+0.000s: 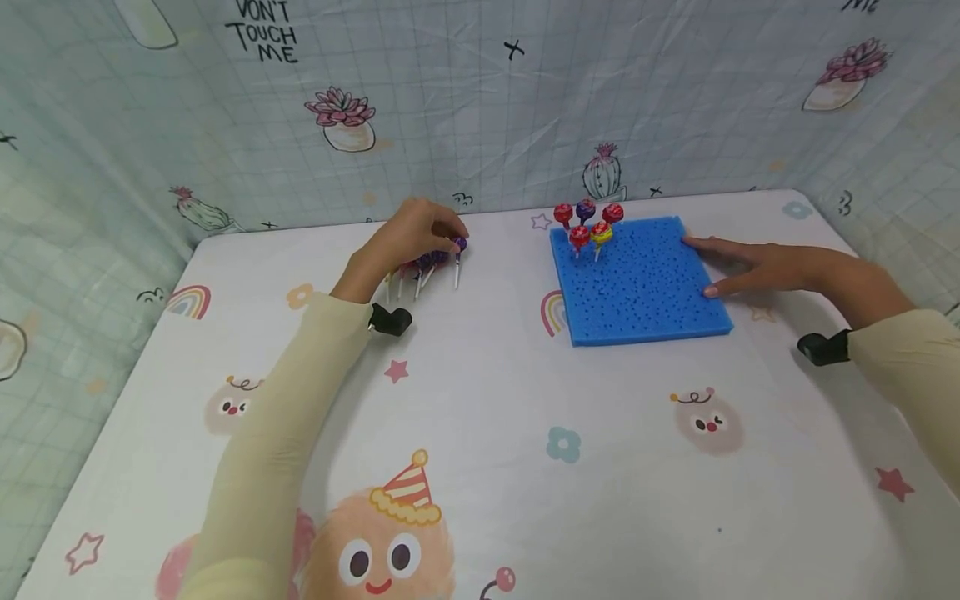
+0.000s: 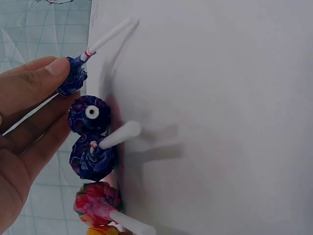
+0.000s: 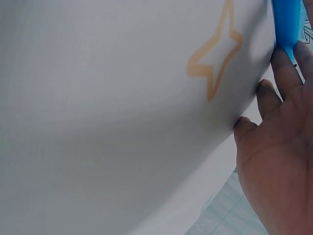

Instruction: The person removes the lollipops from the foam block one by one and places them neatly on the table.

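My left hand (image 1: 415, 233), at the table's back left, pinches the wrapped head of a dark blue-purple lollipop (image 2: 74, 77) between thumb and fingers. Its white stick (image 1: 457, 273) points toward the table's front. Under and beside that hand lie more lollipops (image 2: 93, 159), two blue, one pink-red and one orange; the hand partly hides them in the head view. Several lollipops (image 1: 577, 237), red, purple and red-yellow, stand upright in the back left corner of a blue board (image 1: 645, 292) dotted with holes. My right hand (image 1: 772, 265) touches the board's right edge with extended fingers.
A white printed cloth (image 1: 480, 400) with cartoon figures covers the table. Behind it hangs a pale grid-patterned curtain (image 1: 450, 108). Dark wrist cameras (image 1: 392, 320) stick out from both sleeves near the tabletop.
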Demonstrator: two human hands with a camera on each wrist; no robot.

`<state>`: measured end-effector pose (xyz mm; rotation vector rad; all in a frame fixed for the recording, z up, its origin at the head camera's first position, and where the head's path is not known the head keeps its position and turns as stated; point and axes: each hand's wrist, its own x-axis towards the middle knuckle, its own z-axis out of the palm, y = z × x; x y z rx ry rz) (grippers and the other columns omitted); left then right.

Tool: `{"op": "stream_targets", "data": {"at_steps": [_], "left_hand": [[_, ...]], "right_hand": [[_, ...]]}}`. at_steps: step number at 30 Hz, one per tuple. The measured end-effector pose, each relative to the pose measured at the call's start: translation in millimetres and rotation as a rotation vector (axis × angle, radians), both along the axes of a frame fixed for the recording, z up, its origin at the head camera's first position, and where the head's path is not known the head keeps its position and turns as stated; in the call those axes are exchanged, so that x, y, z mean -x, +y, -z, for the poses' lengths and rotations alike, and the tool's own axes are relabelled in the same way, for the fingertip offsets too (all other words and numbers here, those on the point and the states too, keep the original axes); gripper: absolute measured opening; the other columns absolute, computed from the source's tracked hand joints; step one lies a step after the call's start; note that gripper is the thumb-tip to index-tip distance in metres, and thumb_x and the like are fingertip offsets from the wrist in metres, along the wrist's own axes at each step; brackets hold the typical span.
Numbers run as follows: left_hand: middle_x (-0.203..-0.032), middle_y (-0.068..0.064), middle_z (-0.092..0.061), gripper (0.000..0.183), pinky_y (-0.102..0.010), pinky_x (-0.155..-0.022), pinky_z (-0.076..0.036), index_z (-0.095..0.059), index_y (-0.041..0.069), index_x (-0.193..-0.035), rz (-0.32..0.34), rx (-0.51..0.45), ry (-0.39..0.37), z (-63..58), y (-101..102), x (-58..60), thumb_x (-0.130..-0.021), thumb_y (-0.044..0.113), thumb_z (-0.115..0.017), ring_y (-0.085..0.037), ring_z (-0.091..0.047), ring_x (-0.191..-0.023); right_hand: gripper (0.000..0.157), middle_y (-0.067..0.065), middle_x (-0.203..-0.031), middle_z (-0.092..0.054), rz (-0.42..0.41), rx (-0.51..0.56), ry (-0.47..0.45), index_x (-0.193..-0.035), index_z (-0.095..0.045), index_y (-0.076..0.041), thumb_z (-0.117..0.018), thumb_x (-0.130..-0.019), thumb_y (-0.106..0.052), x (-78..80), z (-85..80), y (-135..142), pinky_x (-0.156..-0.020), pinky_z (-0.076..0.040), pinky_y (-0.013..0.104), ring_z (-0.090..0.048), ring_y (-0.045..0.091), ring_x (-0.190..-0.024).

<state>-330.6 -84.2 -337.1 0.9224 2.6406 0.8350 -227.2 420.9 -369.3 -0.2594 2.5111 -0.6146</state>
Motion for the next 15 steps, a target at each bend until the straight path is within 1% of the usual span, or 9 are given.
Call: {"op": "stream_targets", "data": {"at_steps": [4,9,15], "left_hand": [[-0.113,-0.013,-0.074,0.020,-0.039,-0.096,-0.055,-0.076,0.002,-0.113,0.016,0.014,-0.025,2.4,-3,3.6,-0.093,0.005,-0.074,-0.024,-0.070,-0.105],[-0.116,-0.012,-0.074,0.020,-0.039,-0.098,-0.053,-0.076,0.005,-0.114,0.038,0.025,-0.048,5.1,-5,12.4,-0.094,0.008,-0.073,-0.024,-0.068,-0.107],[-0.117,-0.010,-0.074,0.023,-0.036,-0.099,-0.053,-0.076,0.006,-0.115,0.030,0.015,-0.109,7.3,-7,18.1,-0.093,0.009,-0.075,-0.022,-0.069,-0.109]], "right_hand": [[0.097,0.024,-0.168,0.002,0.008,-0.003,-0.007,-0.165,-0.003,-0.024,-0.068,-0.096,-0.041,-1.2,-1.3,-1,-0.106,-0.009,0.084,0.005,0.056,-0.149],[0.097,0.025,-0.168,0.002,0.013,-0.016,0.005,-0.165,-0.003,-0.024,-0.068,-0.095,-0.043,-2.4,-2.9,0,-0.105,-0.010,0.084,0.005,0.057,-0.148],[0.096,0.025,-0.168,0.002,0.007,-0.012,0.000,-0.165,-0.003,-0.028,-0.068,-0.096,-0.044,-2.0,-3.5,1,-0.104,-0.010,0.085,0.003,0.058,-0.148]]}}
